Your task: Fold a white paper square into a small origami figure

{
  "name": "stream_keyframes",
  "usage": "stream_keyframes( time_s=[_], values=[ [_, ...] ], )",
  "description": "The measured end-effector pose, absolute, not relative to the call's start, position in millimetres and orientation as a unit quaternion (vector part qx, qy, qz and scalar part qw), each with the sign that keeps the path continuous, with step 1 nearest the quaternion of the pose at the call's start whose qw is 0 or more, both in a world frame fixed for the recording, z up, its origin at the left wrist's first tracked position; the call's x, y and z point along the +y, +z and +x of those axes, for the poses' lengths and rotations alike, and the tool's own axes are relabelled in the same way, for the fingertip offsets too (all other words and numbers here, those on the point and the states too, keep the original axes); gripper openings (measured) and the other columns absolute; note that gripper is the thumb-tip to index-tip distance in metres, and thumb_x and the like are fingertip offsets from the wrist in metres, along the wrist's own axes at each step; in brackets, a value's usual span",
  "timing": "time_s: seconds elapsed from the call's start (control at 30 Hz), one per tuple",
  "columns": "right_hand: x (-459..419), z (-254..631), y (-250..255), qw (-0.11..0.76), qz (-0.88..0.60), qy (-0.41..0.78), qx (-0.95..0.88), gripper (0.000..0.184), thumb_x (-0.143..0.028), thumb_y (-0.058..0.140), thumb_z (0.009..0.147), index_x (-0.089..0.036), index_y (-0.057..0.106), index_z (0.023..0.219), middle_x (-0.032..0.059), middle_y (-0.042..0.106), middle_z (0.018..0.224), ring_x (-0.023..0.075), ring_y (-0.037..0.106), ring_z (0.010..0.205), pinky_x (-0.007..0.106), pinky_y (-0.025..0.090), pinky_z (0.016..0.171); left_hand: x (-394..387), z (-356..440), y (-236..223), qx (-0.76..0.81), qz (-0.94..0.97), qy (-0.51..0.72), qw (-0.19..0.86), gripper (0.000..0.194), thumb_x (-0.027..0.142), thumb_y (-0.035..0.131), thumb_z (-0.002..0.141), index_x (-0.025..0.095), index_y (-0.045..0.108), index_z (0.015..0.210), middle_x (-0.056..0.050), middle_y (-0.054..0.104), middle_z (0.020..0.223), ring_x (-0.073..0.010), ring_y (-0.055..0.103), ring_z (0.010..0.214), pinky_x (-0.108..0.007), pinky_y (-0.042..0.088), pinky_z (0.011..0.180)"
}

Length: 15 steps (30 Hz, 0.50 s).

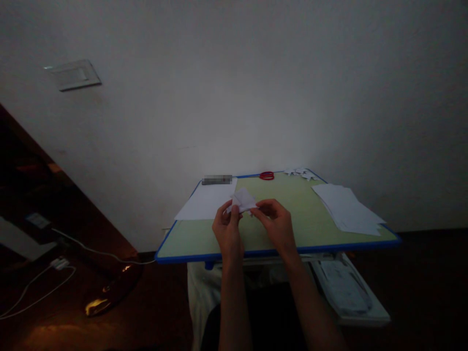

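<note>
A small piece of folded white paper (244, 199) is held up over the near half of the table, between my two hands. My left hand (227, 229) pinches its left side, thumb in front and fingers behind. On the right, my right hand (276, 222) grips the lower right corner between thumb and fingertips. The paper shows creases and a pointed top; its underside is hidden. Behind my left hand lies a white sheet (208, 202) flat on the table.
The pale green table (292, 209) has a blue edge and stands against the wall. Red-handled scissors (266, 176) and several white paper pieces (300, 172) lie at the back. A stack of white paper (347, 209) is at right. Below it sits an open drawer (347, 290).
</note>
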State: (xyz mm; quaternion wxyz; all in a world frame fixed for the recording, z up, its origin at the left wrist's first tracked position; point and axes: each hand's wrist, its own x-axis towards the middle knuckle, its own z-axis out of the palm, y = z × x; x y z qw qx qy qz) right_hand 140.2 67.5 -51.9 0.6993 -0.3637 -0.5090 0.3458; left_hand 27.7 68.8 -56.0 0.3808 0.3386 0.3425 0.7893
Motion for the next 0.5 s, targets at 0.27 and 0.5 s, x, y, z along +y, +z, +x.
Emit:
stream_keyframes(
  time_s=[0.27, 0.5],
  values=[
    [67.9, 141.3, -53.8, 0.687, -0.365, 0.347, -0.523, 0.028, -0.044, 0.085, 0.074, -0.022, 0.070, 0.081, 0.0022, 0.075, 0.081, 0.0209, 0.072, 0.077, 0.034, 0.059, 0.077, 69.5, 27.6, -57.3, 0.342, 0.336, 0.792, 0.377, 0.045, 0.039, 0.088, 0.071, 0.015, 0.073, 0.107, -0.008, 0.077, 0.091, -0.0153, 0.070, 0.078, -0.025, 0.051, 0.072],
    [68.0, 141.7, -55.3, 0.681, -0.365, 0.340, -0.536, 0.027, -0.044, 0.084, 0.076, -0.022, 0.068, 0.078, 0.0021, 0.074, 0.078, 0.0211, 0.072, 0.075, 0.034, 0.058, 0.075, 68.1, 28.5, -56.3, 0.347, 0.340, 0.792, 0.369, 0.041, 0.037, 0.086, 0.074, 0.015, 0.074, 0.107, -0.009, 0.078, 0.092, -0.0157, 0.070, 0.080, -0.025, 0.051, 0.072]
  ],
)
